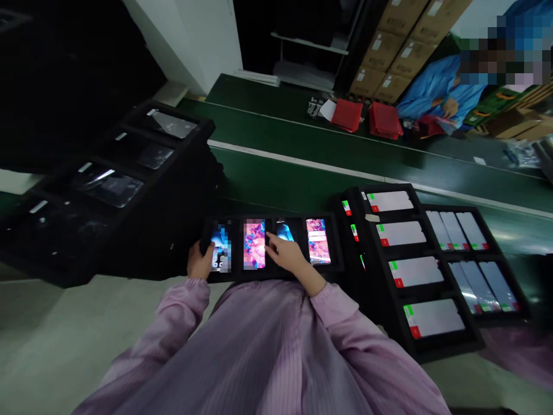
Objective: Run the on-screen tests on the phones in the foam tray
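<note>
A black foam tray (337,262) lies in front of me with several lit smartphones set in a row. My left hand (199,262) is wrapped round the tray's left end, its thumb by the leftmost phone (221,248). My right hand (283,251) is over the third phone (284,231) and partly covers it. Its fingers are apart and reach the right edge of the second phone (254,245), which has a pink-and-blue screen; I cannot tell whether they touch it. The rightmost phone (318,241) shows a lock screen.
Stacked black trays (155,213) with dark-screened phones stand at left. At right, more trays (425,343) hold pale-faced phones with green and red labels. Across the green bench (276,181) are red packets (347,114), cartons (367,80) and a person in blue sleeves (427,86).
</note>
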The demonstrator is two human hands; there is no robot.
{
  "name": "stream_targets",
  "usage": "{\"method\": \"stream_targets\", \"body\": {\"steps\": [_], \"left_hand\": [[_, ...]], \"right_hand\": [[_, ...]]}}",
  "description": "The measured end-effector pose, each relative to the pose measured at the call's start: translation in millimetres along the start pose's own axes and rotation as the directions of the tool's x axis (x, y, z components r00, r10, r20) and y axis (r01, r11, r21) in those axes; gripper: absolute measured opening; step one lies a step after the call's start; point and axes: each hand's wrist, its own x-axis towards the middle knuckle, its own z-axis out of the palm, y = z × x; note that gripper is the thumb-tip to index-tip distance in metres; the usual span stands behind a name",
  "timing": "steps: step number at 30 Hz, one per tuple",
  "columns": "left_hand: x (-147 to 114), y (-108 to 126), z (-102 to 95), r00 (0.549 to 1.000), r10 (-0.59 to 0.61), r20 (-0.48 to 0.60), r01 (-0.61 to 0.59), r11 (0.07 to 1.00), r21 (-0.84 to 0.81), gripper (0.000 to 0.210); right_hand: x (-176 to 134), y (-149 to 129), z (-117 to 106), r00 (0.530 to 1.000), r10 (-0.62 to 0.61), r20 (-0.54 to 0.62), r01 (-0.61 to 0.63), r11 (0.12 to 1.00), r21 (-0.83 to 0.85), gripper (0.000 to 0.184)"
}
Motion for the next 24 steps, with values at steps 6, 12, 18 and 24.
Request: {"method": "stream_targets", "body": {"steps": [6, 12, 18, 24], "left_hand": [[-0.5, -0.3, 1.3, 1.000, 0.008, -0.024, -0.008, 1.000, 0.012, 0.049], [-3.8, 12.3, -4.7, 0.999, -0.031, 0.014, 0.030, 0.999, 0.037, 0.054], [-1.9, 7.8, -8.9, 0.998, -0.007, 0.058, 0.005, 1.000, 0.022, 0.052], [0.3, -2.7, -9.7, 0.997, 0.014, 0.073, -0.014, 1.000, 0.009, 0.052]], "right_hand": [[-66.9, 69.6, -21.9, 0.969, 0.179, -0.173, -0.162, 0.981, 0.107, 0.031], [-109.5, 94.7, -17.9, 0.931, 0.305, -0.202, -0.272, 0.946, 0.177, 0.035], [-100.3, 97.0, -21.5, 0.883, 0.344, -0.321, -0.279, 0.932, 0.230, 0.047], [-129.7, 99.9, -15.7, 0.900, 0.313, -0.303, -0.234, 0.934, 0.269, 0.035]]}}
